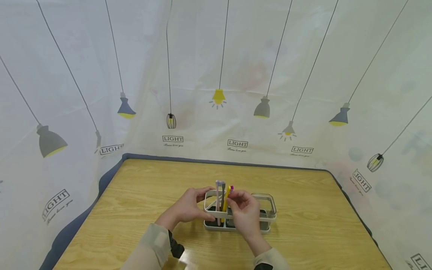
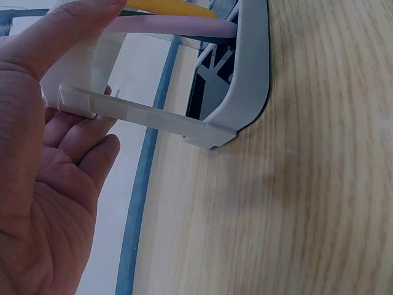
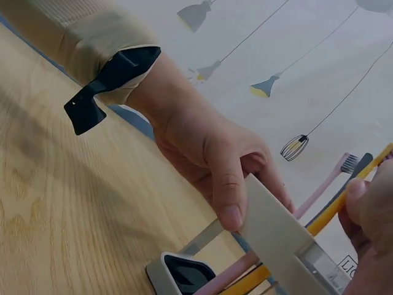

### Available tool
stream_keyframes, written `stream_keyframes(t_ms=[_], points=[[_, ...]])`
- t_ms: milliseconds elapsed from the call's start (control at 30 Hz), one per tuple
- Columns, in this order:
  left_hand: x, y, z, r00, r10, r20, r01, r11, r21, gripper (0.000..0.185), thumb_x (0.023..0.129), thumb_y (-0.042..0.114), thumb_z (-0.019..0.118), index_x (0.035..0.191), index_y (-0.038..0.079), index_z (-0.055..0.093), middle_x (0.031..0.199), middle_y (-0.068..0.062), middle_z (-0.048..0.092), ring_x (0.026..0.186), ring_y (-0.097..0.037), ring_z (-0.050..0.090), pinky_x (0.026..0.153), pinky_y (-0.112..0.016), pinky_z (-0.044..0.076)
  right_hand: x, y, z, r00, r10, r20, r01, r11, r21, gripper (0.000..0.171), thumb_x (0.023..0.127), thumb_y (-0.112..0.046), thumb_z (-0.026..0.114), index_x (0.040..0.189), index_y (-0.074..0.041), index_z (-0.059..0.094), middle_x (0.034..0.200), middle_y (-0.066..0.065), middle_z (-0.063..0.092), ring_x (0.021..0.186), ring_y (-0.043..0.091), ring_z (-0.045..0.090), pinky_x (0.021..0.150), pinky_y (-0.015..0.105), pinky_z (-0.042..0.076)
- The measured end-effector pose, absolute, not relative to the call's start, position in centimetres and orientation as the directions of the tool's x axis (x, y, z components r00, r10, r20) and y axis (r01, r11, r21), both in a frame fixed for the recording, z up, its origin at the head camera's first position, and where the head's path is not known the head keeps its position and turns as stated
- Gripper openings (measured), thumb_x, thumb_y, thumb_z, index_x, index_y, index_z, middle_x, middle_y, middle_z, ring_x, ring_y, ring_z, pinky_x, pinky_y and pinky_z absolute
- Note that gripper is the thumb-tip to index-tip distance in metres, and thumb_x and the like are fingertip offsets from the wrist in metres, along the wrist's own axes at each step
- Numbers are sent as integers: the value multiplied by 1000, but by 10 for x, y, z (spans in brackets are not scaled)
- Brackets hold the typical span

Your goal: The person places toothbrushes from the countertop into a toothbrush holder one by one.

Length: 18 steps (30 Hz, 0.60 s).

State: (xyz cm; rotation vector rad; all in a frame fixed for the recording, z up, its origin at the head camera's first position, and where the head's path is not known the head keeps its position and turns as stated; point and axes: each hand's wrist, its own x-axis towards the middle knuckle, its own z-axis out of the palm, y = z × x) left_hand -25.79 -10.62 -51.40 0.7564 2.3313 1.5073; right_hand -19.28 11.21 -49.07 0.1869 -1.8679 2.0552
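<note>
A white toothbrush holder (image 1: pixel 221 215) with a dark-lined base (image 2: pixel 255 67) stands upright on the table. My left hand (image 1: pixel 189 205) grips the left end of its upper frame (image 3: pixel 273 230), thumb on the near side and fingers behind. Between thumb and fingers, my right hand (image 1: pixel 245 216) pinches a yellow toothbrush (image 3: pixel 334 208) close below its purple-bristled head. The yellow handle (image 2: pixel 178 7) reaches down through the frame. Beside it, a pink toothbrush (image 3: pixel 322 183) and a dark grey toothbrush (image 1: pixel 223 189) stand in the same left part of the holder.
A clear cup (image 1: pixel 269 205) sits in the holder's right part, partly behind my right hand. Under everything lies a wood-grain table (image 1: pixel 135 195) with a dark blue edge. White curtains (image 1: pixel 199 56) printed with hanging lamps surround its back and sides.
</note>
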Motion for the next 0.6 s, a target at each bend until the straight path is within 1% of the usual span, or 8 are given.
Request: stream_keyframes(t_ms=[100, 233, 400, 600], points=[[-258, -106, -515, -832, 552, 54, 282, 336, 899, 98, 72, 33, 101, 156, 18, 54, 153, -1, 57, 143, -25, 51, 117, -41, 42, -190, 116, -488, -936, 159, 315, -320, -5, -948, 15, 85, 18, 78, 93, 8, 71, 95, 22, 72, 89, 25, 73, 77, 24, 61], [-259, -105, -515, -830, 554, 56, 285, 335, 898, 99, 72, 33, 101, 157, 16, 53, 154, -2, 56, 144, -25, 51, 117, -42, 42, -189, 122, -484, -945, 171, 279, -271, 67, -960, 15, 84, 15, 81, 93, 6, 73, 93, 18, 75, 89, 27, 75, 77, 23, 61], [-259, -104, -514, -826, 561, 60, 285, 322, 903, 99, 73, 31, 101, 157, 15, 52, 153, -2, 57, 143, -24, 52, 116, -41, 43, -189, 129, -483, -940, 209, 270, -256, 90, -962, 16, 83, 17, 81, 92, 6, 74, 92, 19, 76, 85, 24, 75, 76, 23, 62], [-258, -105, -515, -824, 564, 57, 273, 306, 912, 98, 74, 26, 101, 158, 13, 51, 153, -6, 57, 144, -29, 51, 116, -45, 43, -186, 141, -484, -926, 251, 280, -268, 83, -960, 15, 83, 15, 82, 91, 7, 74, 91, 20, 75, 80, 18, 74, 74, 23, 62]])
